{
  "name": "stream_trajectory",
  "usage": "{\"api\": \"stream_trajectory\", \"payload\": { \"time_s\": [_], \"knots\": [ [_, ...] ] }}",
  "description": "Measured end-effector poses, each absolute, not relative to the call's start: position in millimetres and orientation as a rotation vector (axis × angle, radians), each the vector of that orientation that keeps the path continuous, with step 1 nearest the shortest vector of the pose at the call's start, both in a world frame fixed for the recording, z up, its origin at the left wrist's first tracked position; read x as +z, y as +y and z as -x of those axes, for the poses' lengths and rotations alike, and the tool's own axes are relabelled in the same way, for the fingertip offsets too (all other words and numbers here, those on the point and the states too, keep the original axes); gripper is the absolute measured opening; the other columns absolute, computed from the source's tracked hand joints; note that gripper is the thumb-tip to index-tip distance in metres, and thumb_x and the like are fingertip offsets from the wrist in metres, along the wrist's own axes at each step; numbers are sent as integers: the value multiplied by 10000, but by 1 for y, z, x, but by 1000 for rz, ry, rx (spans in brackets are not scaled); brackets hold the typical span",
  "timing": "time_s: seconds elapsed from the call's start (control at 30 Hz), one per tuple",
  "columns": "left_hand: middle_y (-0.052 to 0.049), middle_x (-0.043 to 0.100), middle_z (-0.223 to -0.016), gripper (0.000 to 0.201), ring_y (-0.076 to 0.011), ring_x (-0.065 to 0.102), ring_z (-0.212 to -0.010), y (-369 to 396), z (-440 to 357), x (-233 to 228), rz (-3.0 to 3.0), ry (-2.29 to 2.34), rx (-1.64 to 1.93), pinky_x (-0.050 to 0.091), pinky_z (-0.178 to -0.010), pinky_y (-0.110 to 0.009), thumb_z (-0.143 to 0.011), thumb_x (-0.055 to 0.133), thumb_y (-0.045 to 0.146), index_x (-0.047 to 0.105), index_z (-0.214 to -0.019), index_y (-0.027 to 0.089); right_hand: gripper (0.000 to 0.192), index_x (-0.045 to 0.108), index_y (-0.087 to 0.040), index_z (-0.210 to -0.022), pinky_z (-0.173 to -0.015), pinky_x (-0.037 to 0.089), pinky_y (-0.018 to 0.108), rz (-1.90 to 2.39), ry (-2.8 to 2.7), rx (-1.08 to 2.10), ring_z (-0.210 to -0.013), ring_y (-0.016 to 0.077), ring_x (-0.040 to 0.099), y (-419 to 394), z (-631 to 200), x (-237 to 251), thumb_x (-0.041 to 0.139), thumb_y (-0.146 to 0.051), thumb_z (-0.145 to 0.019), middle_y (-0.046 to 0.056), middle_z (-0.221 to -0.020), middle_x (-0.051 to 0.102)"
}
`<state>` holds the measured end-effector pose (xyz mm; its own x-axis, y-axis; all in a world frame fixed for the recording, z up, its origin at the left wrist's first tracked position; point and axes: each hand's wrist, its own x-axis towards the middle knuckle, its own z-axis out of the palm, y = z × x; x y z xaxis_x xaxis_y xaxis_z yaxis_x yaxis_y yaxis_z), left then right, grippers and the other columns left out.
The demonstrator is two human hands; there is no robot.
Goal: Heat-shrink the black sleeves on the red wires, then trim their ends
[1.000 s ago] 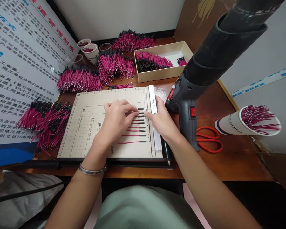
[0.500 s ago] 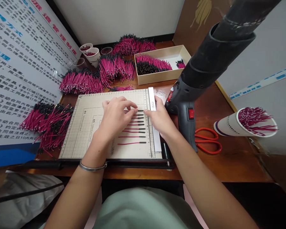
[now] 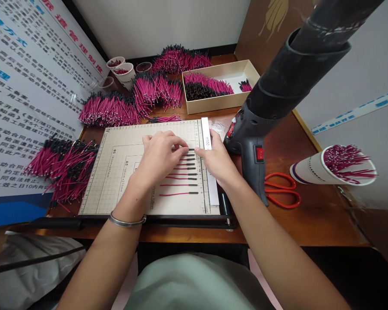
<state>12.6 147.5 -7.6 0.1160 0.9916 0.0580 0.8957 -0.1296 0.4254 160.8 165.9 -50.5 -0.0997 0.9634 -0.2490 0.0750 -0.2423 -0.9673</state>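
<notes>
On the gridded cutting board of a paper trimmer, several magenta wires with black sleeves at their right ends lie in a row, one of them the nearest wire. My left hand is closed at the top of the row, thumb and fingertips pinching a wire whose black sleeve sticks out to the right. My right hand straddles a white strip along the board's right side. Its thumb tip meets the sleeve's end, while its other fingers are partly hidden at the strip's far edge.
A black heat gun stands right of the board, beside red-handled scissors. A paper cup of wires is farther right. Behind are a cardboard box and wire heaps. Another wire pile borders the board's left.
My left hand has shifted very slightly right along the wire. My right hand and the row of wires look the same; the view has tilted a little.
</notes>
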Motion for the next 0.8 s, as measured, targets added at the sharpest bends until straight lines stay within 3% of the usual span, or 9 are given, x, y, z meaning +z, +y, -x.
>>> {"api": "stream_trajectory", "payload": {
  "time_s": [0.8],
  "knots": [
    [-43,700,-902,158,-252,597,-960,148,-10,-11,-2125,1803,511,356,-904,-440,-918,641,254,765,-821,246,596,417,-201,-1395,-1141,471,455,1401,-1261,1392,-1230,238,628,167,-163,-53,582,-93,-833,91,-1343,635]
  ]
}}
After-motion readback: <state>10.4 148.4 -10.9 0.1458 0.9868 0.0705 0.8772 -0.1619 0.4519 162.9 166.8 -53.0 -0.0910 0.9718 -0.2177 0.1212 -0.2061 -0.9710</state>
